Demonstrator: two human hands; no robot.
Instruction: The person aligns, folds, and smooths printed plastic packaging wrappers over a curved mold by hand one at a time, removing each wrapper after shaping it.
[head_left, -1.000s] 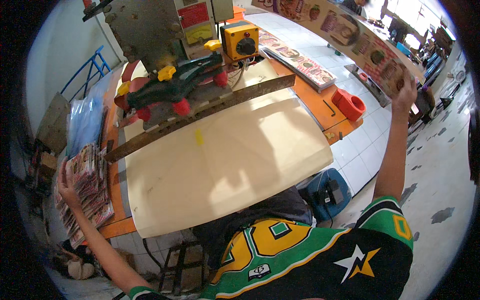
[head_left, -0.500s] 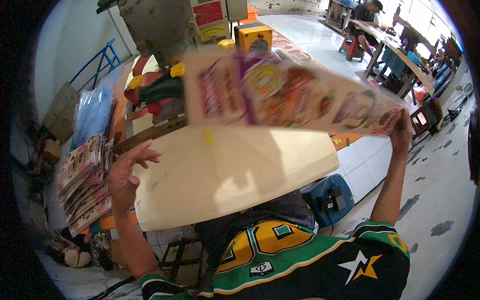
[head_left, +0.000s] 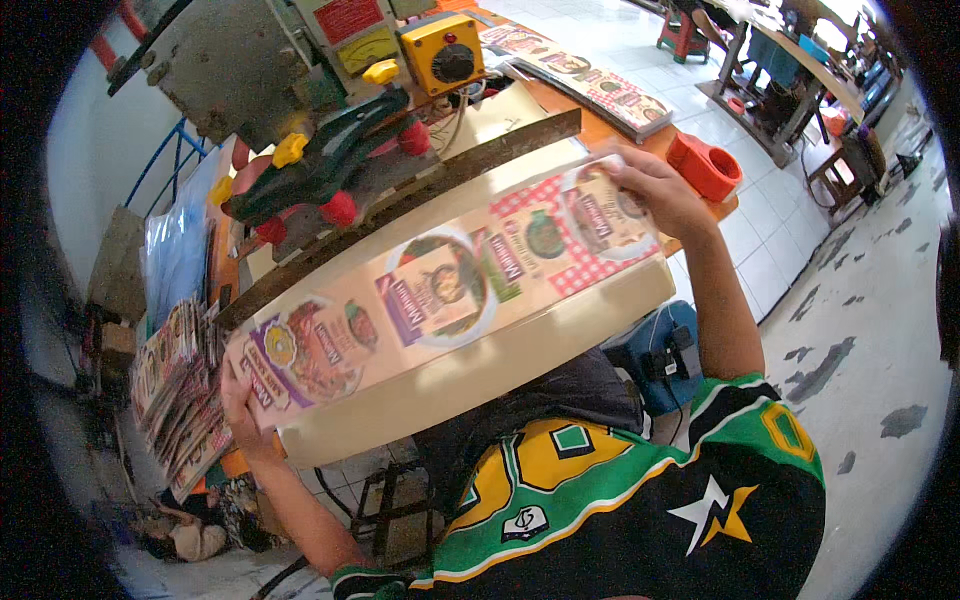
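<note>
A long printed sheet with food pictures and a red checked patch stretches between my hands. My left hand has its fingers closed on the left end. At the far right corner, my right hand pinches the other end with the thumb on top. Under the sheet lies a cream-coloured work surface, showing along the near side. A dark metal bar runs just beyond the sheet, below a machine head with a dark green bracket and red and yellow knobs.
A yellow control box sits on the machine. Printed packs are piled at left by clear bluish plastic. Farther back lies a printed stack; a red ring-shaped object is near my right hand. A blue box stands below.
The printed sheet has swung down from in front of the machine to over the cream surface. My left hand, earlier free, now grips its left end; my right hand has moved inward.
</note>
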